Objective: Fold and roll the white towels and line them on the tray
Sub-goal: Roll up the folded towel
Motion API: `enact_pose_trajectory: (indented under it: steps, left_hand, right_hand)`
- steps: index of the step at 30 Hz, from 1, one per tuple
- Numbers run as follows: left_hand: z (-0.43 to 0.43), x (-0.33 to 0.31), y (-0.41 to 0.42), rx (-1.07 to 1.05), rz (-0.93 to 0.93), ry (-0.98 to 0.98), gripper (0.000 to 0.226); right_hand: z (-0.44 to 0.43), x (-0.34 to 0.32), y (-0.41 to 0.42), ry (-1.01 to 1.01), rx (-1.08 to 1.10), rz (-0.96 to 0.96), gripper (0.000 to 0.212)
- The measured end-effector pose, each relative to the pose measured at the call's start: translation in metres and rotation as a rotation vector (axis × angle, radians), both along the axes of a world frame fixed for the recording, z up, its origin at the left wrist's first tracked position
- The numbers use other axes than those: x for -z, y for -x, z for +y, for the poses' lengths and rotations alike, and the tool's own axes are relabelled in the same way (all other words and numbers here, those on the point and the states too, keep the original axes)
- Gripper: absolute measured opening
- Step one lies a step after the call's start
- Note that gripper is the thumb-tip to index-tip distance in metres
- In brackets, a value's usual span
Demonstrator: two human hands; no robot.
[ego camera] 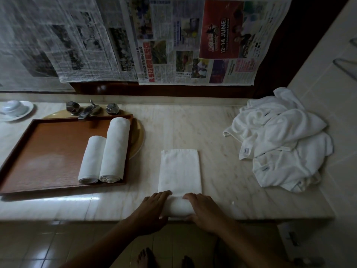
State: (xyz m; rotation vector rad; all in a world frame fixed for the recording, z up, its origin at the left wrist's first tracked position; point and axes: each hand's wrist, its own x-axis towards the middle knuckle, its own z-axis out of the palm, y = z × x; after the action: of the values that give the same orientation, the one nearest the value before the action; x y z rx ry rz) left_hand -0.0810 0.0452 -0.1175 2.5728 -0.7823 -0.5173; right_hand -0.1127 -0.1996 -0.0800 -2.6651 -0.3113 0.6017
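Gripping the rolled near end of a towel (pixel 179 171) at the front edge of the counter (pixel 193 122), with both hands. Curling the left hand (pixel 154 205) over the roll's left end, fingers on top; curling the right hand (pixel 202 207) over its right end, thumb at the near side. Holding nothing else.

Lying flat beyond the hands as a folded strip, long axis running away from the person toward the wall, far short edge square across it. Turning crosswise only at the rolled end, axis left to right.

Sitting between the tray (pixel 48 151) on the left and a pile (pixel 280 144) of loose white towels on the right, apart from both.

Resting side by side and touching on the tray's right part: a short roll (pixel 91 159) and a long roll (pixel 115 149), both pointing away from the person, far ends leaning slightly right, spiral ends facing near. Reaching well past the short roll at the far end, nearly to the tray's far rim.

Standing behind the tray, a tap (pixel 87 110); hanging on the wall above, newspaper (pixel 193 41).
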Motion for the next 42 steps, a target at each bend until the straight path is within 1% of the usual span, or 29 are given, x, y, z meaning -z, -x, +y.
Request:
enact_pose_trajectory:
  steps: [2,4,8,10,14,16,17,19,21,23,25,27,28,29,30,31,32,33,35,37,39,41,42]
  left_hand:
    - [0.006,-0.002,0.011,-0.037,0.063,0.088,0.063]
    - [0.010,-0.002,0.017,-0.065,0.114,0.151,0.055]
    - [0.012,0.001,0.016,-0.153,0.175,0.293,0.058]
    - [0.009,0.000,0.013,-0.209,0.192,0.263,0.065]
    - [0.002,-0.007,0.002,-0.311,0.303,0.153,0.078]
    - [-0.001,-0.010,-0.006,-0.304,0.329,0.105,0.082]
    - [-0.002,-0.012,-0.010,-0.306,0.345,0.087,0.084]
    - [-0.005,-0.016,-0.017,-0.351,0.387,0.087,0.080]
    - [-0.007,-0.016,-0.021,-0.443,0.415,0.166,0.073]
    - [-0.009,-0.016,-0.023,-0.518,0.427,0.257,0.061]
    - [-0.013,-0.016,-0.023,-0.560,0.408,0.275,0.046]
    - [-0.016,-0.017,-0.020,-0.614,0.341,0.274,0.045]
    - [-0.018,-0.017,-0.017,-0.626,0.246,0.236,0.049]
    - [-0.018,-0.015,-0.013,-0.601,0.095,0.156,0.054]
    - [-0.020,-0.013,-0.008,-0.541,-0.066,0.073,0.057]
    - [-0.022,-0.012,-0.002,-0.465,-0.194,0.032,0.059]
    - [-0.026,-0.010,0.004,-0.386,-0.271,0.036,0.059]
    - [-0.030,-0.009,0.009,-0.305,-0.305,0.040,0.058]
    - [-0.035,-0.001,0.016,-0.186,-0.319,-0.012,0.062]
    - [-0.033,0.008,0.013,-0.157,-0.277,-0.086,0.074]
    - [-0.029,0.010,0.001,-0.149,-0.226,-0.109,0.084]
    - [-0.028,0.004,-0.012,-0.129,-0.183,-0.096,0.085]
    - [-0.029,0.000,-0.019,-0.124,-0.167,-0.084,0.083]
  right_hand:
    - [-0.004,0.004,0.007,-0.022,0.006,0.038,0.066]
    - [-0.006,0.009,0.011,-0.077,0.002,0.061,0.062]
    - [-0.010,0.013,0.007,-0.158,0.054,0.107,0.053]
    - [-0.009,0.013,0.001,-0.163,0.088,0.132,0.049]
    - [-0.003,0.009,-0.004,-0.208,0.227,0.079,0.039]
    - [0.000,0.011,0.000,-0.195,0.284,-0.009,0.035]
    - [0.003,0.014,0.004,-0.173,0.293,-0.103,0.033]
    - [0.010,0.022,0.015,-0.082,0.235,-0.365,0.030]
    - [0.021,0.033,0.030,0.003,0.133,-0.575,0.034]
    - [0.034,0.042,0.042,0.035,0.105,-0.667,0.040]
    - [0.039,0.049,0.049,0.068,0.109,-0.624,0.047]
    - [0.036,0.053,0.049,0.091,0.089,-0.604,0.052]
    - [0.033,0.054,0.049,0.083,0.071,-0.601,0.054]
    - [0.030,0.054,0.047,0.071,0.051,-0.600,0.055]
    - [0.027,0.054,0.045,0.074,0.027,-0.595,0.058]
    - [0.024,0.054,0.041,0.094,0.000,-0.586,0.061]
    - [0.021,0.055,0.035,0.120,-0.024,-0.570,0.065]
    - [0.019,0.055,0.029,0.139,-0.039,-0.542,0.068]
    - [0.015,0.055,0.015,0.152,-0.060,-0.464,0.072]
    - [0.013,0.050,0.002,0.165,-0.080,-0.386,0.073]
    - [0.012,0.042,-0.011,0.194,-0.081,-0.332,0.081]
    - [0.011,0.030,-0.024,0.205,-0.084,-0.292,0.087]
    - [0.011,0.023,-0.030,0.196,-0.090,-0.279,0.084]
